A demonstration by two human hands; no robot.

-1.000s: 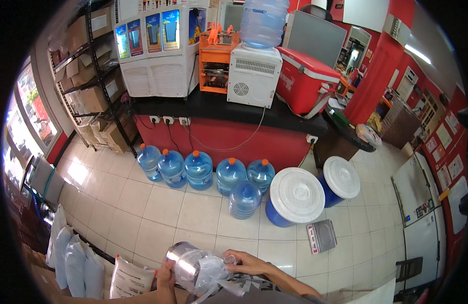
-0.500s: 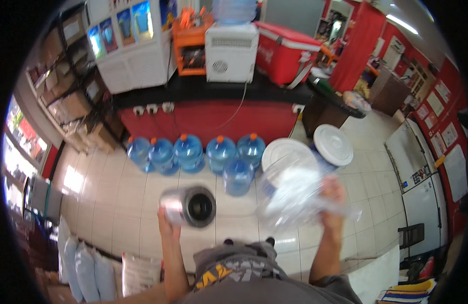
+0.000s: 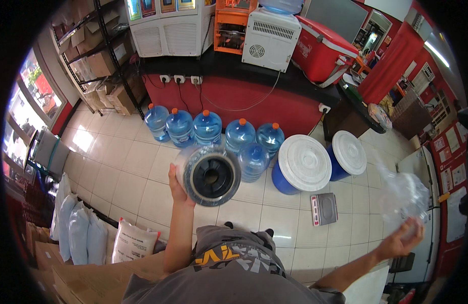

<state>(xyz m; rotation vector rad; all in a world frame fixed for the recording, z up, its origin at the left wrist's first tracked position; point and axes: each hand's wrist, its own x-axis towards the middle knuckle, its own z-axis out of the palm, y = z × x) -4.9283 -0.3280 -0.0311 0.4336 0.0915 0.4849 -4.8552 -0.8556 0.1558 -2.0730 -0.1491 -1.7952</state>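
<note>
My left hand (image 3: 178, 186) is wrapped around the side of a thick roll of film (image 3: 214, 192), held up with its flat end and black hollow core showing. Out to the right, the fingers of my right hand (image 3: 403, 240) are closed on a crumpled clear plastic bag (image 3: 405, 196), which stands up loosely above them. The two hands are far apart, and the bag does not touch the roll.
Several blue water jugs (image 3: 207, 127) line the red counter (image 3: 229, 99). Two blue barrels with white lids (image 3: 304, 162) stand right of them, a small scale (image 3: 324, 209) on the tiles before them. Filled sacks (image 3: 135, 240) and cardboard boxes (image 3: 105, 273) lie at the lower left.
My right hand has swung outward to the right with the plastic bag, uncovering the barrels and the scale. The roll in my left hand appears higher and larger. The view has shifted.
</note>
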